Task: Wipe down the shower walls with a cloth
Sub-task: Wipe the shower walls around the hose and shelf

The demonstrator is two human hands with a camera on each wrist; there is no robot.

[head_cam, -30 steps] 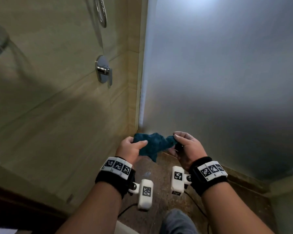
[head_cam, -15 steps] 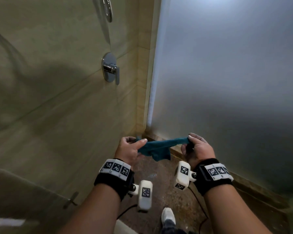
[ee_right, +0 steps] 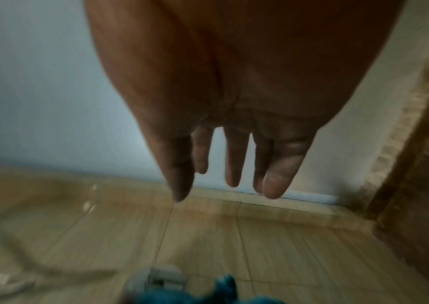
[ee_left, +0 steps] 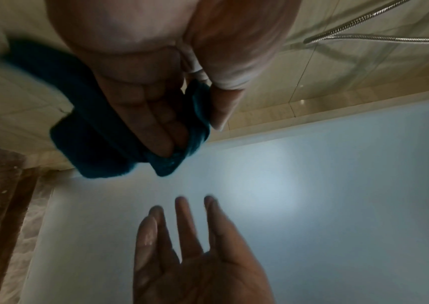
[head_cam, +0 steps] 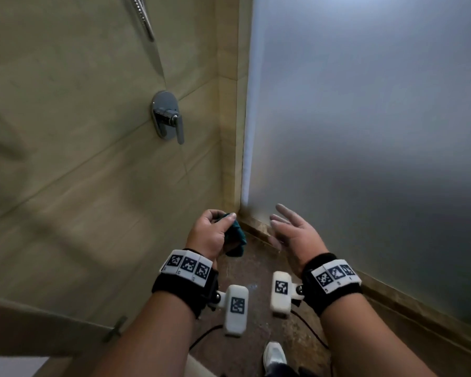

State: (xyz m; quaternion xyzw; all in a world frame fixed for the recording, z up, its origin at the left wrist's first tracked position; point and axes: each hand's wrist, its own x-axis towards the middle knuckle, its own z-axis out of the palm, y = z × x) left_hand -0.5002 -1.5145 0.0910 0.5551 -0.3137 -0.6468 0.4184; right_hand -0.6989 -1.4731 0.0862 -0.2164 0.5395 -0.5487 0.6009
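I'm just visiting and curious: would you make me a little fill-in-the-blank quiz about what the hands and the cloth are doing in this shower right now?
1. The teal cloth is held only by the ____ hand.
2. The right hand holds nothing, and its fingers are ____.
3. The chrome shower handle is mounted on the ____ wall.
4. Ahead of the right hand stands a frosted ____ panel.

Missing words: left; straight; tiled; glass

1. Open air lies between the left hand (head_cam: pixel 211 235) and right hand (head_cam: pixel 294 235)
2. The frosted glass panel (head_cam: pixel 365 131) blocks the right
3. The mixer handle (head_cam: pixel 169 118) juts from the tiled wall (head_cam: pixel 65 131)
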